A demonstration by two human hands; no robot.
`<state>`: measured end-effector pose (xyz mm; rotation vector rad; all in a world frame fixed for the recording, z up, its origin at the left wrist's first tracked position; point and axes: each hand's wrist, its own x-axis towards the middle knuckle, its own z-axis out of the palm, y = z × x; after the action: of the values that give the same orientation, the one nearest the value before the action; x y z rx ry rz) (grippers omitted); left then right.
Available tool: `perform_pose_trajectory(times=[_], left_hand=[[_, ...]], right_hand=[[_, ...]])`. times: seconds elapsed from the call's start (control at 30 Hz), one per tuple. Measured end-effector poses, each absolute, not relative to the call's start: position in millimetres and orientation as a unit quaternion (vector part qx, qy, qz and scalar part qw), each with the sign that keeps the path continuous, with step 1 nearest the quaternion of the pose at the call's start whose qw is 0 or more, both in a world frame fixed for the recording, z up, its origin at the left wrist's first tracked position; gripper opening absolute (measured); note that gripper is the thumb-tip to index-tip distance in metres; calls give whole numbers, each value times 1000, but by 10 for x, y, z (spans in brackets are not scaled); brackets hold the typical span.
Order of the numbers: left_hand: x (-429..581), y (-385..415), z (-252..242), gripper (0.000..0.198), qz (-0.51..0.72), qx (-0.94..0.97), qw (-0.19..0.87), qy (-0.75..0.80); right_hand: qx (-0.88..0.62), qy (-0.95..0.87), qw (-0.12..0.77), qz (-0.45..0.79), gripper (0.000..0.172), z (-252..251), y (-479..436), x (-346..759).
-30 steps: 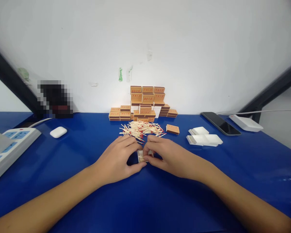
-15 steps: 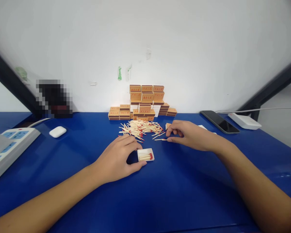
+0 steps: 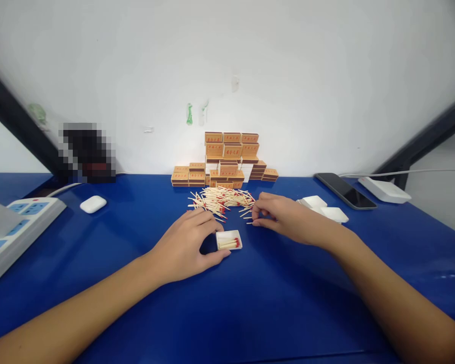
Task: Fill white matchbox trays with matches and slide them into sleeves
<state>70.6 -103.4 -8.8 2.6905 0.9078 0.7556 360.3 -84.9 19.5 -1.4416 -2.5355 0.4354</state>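
My left hand grips a small white matchbox tray by its left end, thumb at the front edge and fingers behind. Several red-headed matches lie side by side in the tray. To the right of it, my right hand pinches a single match between thumb and fingertips, low over the table; its head end is hidden by the fingers. Just beyond both hands spreads a loose pile of matches.
Orange matchboxes are stacked against the wall behind the pile. White trays, a phone and a white box lie to the right. On the left are a white earphone case and a power strip.
My right hand has moved left and slightly nearer, drawing the match along. The white trays beside its wrist now show more. My left hand and the tray stay in place.
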Motion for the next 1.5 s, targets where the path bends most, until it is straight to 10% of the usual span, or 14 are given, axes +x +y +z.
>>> perform_pose_trajectory(times=[0.77,1.0,1.5], left_hand=[[722,-1029,-101,22,257,912,84,310],[724,-1052,-68,27,286,908,86,295],[698,-1037,-110,27,256,914,101,299]], right_hand=[[-425,-894,103,95,10,169,-1240,2958],[-470,-850,236,40,14,212,-991,3309],[-474,-858,131,147,16,36,-710,3501]])
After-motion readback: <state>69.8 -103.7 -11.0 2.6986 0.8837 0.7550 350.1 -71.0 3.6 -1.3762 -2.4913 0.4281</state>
